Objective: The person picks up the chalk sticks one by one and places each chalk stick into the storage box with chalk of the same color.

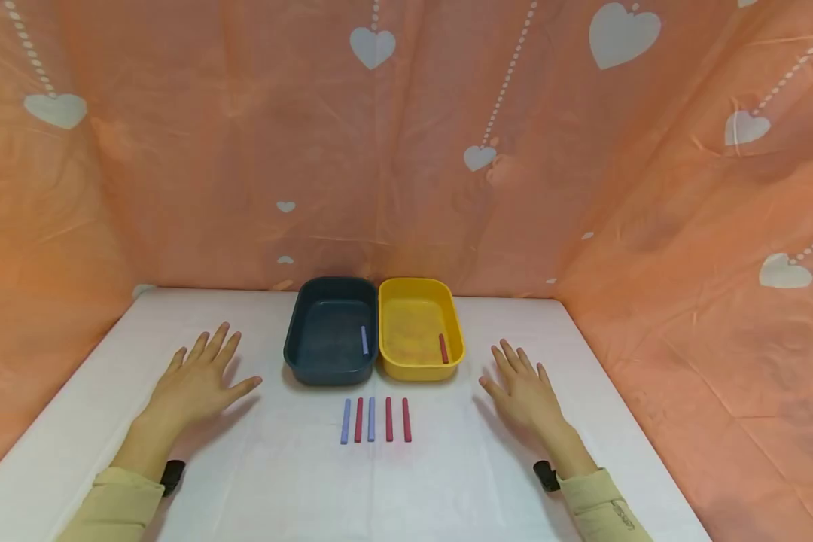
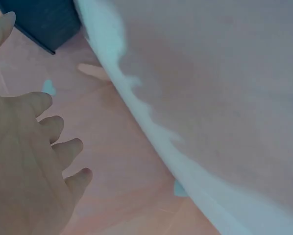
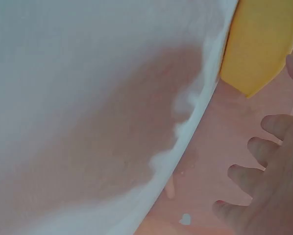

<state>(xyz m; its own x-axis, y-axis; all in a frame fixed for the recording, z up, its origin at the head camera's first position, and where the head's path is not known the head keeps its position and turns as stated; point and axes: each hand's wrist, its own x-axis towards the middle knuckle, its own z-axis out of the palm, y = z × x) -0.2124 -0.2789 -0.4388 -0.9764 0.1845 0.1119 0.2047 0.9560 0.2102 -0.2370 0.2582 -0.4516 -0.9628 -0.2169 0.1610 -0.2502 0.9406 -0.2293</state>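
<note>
My left hand [image 1: 193,382] is held palm down at the left side of the table, fingers straight and spread, with nothing in it. On the right side my right hand [image 1: 525,395] is also spread and holds nothing. Between the hands lies a row of chalk sticks: a blue-violet chalk [image 1: 345,421], a red chalk [image 1: 358,420], a second blue-violet chalk [image 1: 371,419], then two more red chalks. Behind the row stand a dark blue tray [image 1: 298,331] with one blue-violet chalk [image 1: 364,340] inside and a yellow tray [image 1: 415,372] with one red chalk [image 1: 443,348] inside.
The two trays stand side by side near the back edge of the white-covered table [image 1: 278,482]. An orange curtain [image 1: 257,150] with white hearts surrounds the back and sides. Each wrist wears a black band, seen at the left sleeve [image 1: 118,500] and right sleeve [image 1: 599,500].
</note>
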